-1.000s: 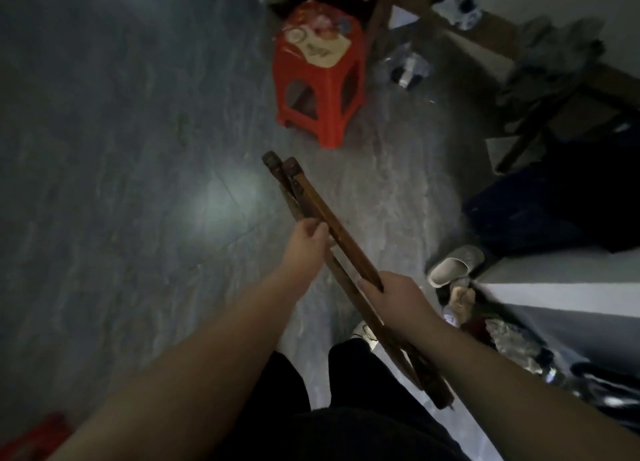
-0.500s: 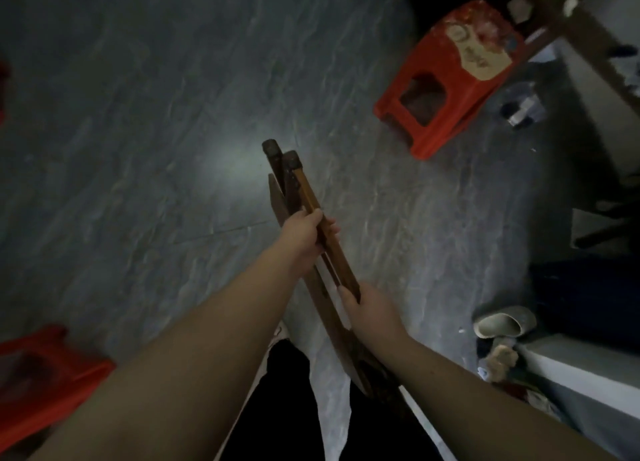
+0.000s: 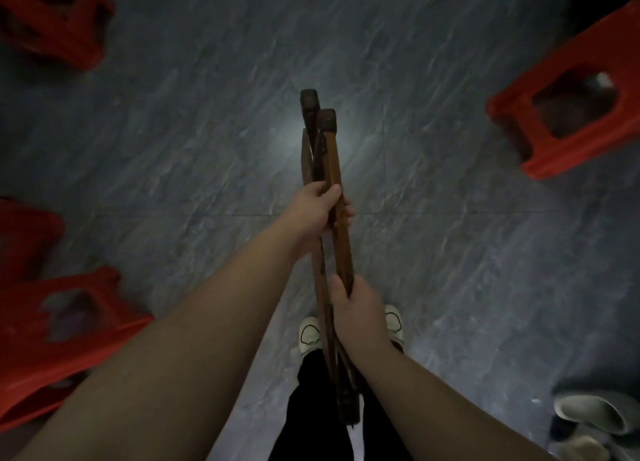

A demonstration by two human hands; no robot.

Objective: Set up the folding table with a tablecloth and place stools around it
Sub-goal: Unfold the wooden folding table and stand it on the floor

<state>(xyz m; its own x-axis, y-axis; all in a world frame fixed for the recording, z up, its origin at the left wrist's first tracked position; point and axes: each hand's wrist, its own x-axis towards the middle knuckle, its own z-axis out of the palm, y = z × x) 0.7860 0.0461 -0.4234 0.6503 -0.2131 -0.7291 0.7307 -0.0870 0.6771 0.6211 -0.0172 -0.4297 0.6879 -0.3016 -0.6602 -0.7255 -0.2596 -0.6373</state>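
Left grip (image 3: 313, 211) curls round the slim bars of the folded table frame (image 3: 334, 162) about halfway along, with the thumb lying across the top. Right grip (image 3: 360, 310) closes on the nearer stretch of the right-hand bar, above the person's white shoes (image 3: 309, 332). The frame runs near to far through the middle of the scene, its worn brown wooden bars packed close and its far ends capped in dark, rounded tips. Around it the grey veined tile floor (image 3: 173, 149) lies open far ahead and to both sides. Four boxy red plastic stools with rectangular cut-outs sit well apart from the frame: the far-left stool (image 3: 52, 20), the left-edge stool (image 3: 27, 232), the near-left stool (image 3: 104, 349) and the right stool (image 3: 568, 152). A pale slipper (image 3: 592, 415) lies at the near right corner.
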